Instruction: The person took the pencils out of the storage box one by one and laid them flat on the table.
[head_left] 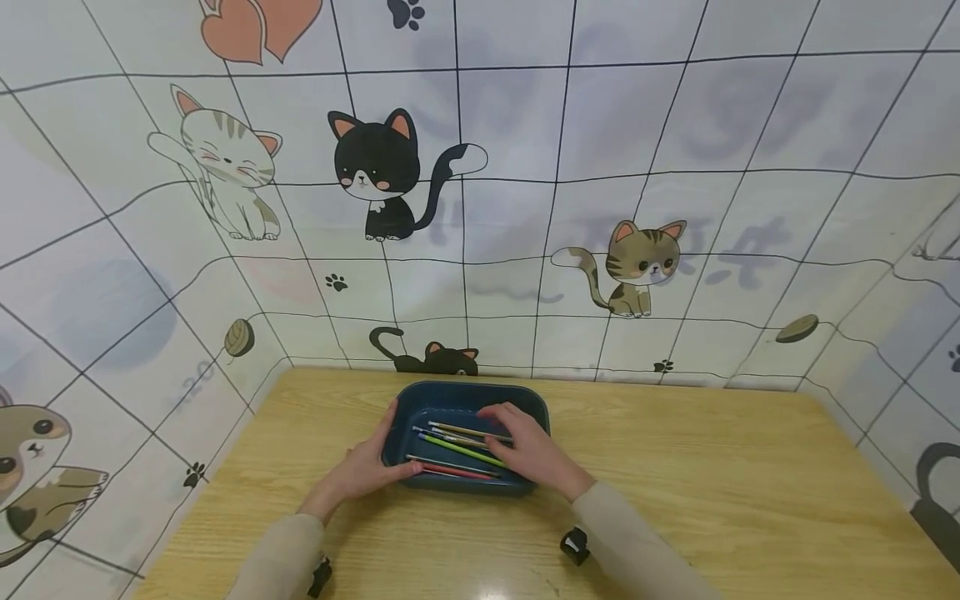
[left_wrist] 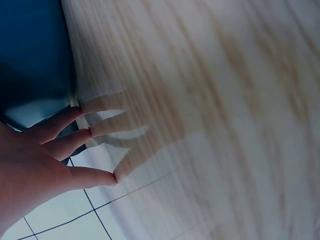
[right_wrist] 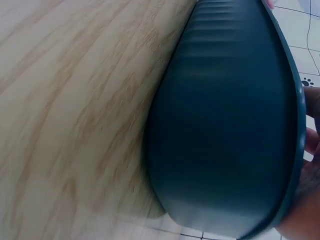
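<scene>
A dark blue rectangular tray (head_left: 465, 392) sits on the wooden table with several pencils lying in it. Among them are a lime green pencil (head_left: 461, 448), a red pencil (head_left: 457, 472) and some tan ones. My left hand (head_left: 367, 467) rests at the tray's left end, thumb at the front rim and fingers spread along the outside. In the left wrist view its straight fingertips reach the tabletop beside the tray. My right hand (head_left: 540, 450) reaches over the tray's right side, thumb and forefinger apart above the pencil ends. The right wrist view mostly shows the tray's outer wall (right_wrist: 225, 115).
Pale wood tabletop (head_left: 690, 475) extends to both sides of the tray. Behind it stands a white wall covering (head_left: 510, 233) with grid lines and cartoon cats. A black wrist device (head_left: 575, 546) shows beside the right sleeve.
</scene>
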